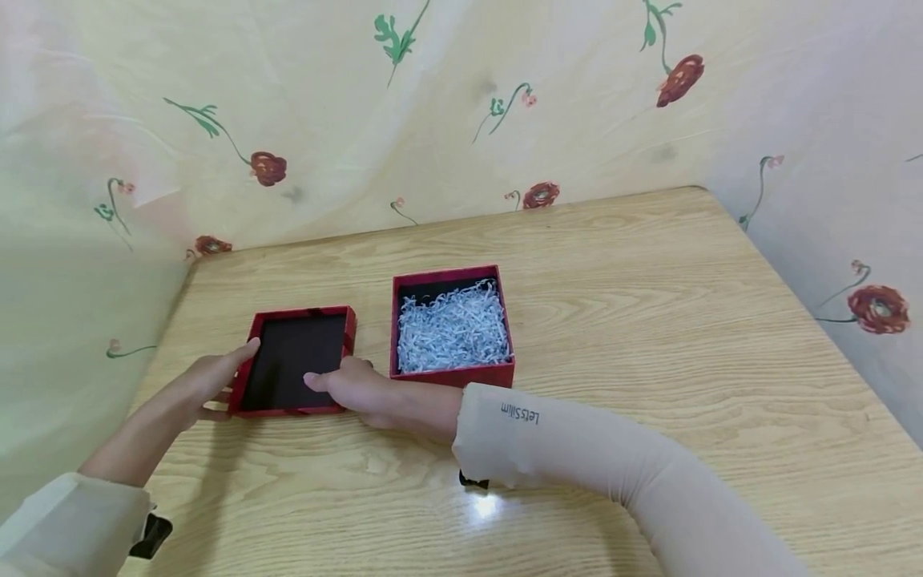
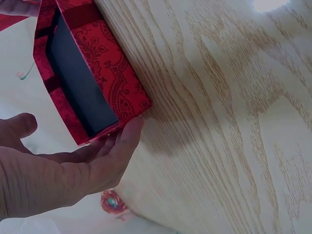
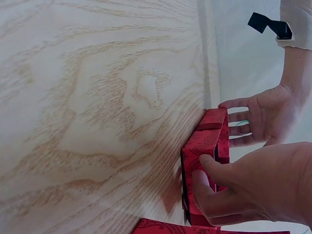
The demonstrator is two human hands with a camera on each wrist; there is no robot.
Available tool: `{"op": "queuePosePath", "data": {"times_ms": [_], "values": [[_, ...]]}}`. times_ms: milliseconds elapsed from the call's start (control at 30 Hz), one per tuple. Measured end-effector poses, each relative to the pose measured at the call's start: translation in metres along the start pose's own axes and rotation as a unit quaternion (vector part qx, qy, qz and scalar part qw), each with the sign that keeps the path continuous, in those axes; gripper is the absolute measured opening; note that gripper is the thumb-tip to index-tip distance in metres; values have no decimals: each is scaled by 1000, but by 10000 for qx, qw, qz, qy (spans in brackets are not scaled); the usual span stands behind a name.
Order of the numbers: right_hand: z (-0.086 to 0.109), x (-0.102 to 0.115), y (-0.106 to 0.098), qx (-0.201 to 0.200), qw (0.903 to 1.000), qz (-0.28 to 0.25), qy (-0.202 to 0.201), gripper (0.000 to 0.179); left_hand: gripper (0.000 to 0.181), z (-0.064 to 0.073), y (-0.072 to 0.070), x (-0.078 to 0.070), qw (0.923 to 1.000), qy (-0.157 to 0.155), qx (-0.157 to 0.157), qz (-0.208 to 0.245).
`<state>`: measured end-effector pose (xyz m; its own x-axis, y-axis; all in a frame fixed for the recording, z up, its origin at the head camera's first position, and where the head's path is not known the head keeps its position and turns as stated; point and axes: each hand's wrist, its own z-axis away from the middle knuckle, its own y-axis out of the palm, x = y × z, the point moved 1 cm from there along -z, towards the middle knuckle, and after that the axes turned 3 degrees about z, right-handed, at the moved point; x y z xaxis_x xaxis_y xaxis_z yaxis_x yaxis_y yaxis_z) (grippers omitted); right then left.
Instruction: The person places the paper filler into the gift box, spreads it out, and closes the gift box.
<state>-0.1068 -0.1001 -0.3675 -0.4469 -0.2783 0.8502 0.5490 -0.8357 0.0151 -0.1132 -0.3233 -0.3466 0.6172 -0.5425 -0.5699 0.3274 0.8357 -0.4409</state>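
Note:
A shallow red box lid [image 1: 296, 361] lies with its black inside up at the left of the table. Dark red ribbon bands cross its patterned sides in the left wrist view. My right hand [image 1: 364, 393] grips the lid's right side, thumb over the rim and fingers outside. At the opposite side is my left hand [image 1: 205, 381]; its extended fingers touch the lid's end, and in the left wrist view the thumb stands apart from it. A deeper red box [image 1: 454, 375] stands right of the lid, filled with pale blue shredded paper [image 1: 454, 332].
Both things are on a wood-grain table [image 1: 634, 320]. Behind and beside it hangs a pale curtain [image 1: 310, 96] printed with red flowers. My right forearm in its light sleeve [image 1: 562, 437] passes in front of the deeper box.

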Motion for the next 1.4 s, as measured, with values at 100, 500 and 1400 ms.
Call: {"op": "queuePosePath", "data": {"times_ms": [100,500,1400], "values": [[0,-1,0,8,10000,-54,-10,71,96,0,0,0,10000,-8,-8,9],[-1,0,2,79,9997,-220,-27,72,98,1,1,1,9998,-53,-103,175],[11,26,-2,109,9993,-274,-237,74,100,27,-16,-14,9994,285,-202,-27]]}}
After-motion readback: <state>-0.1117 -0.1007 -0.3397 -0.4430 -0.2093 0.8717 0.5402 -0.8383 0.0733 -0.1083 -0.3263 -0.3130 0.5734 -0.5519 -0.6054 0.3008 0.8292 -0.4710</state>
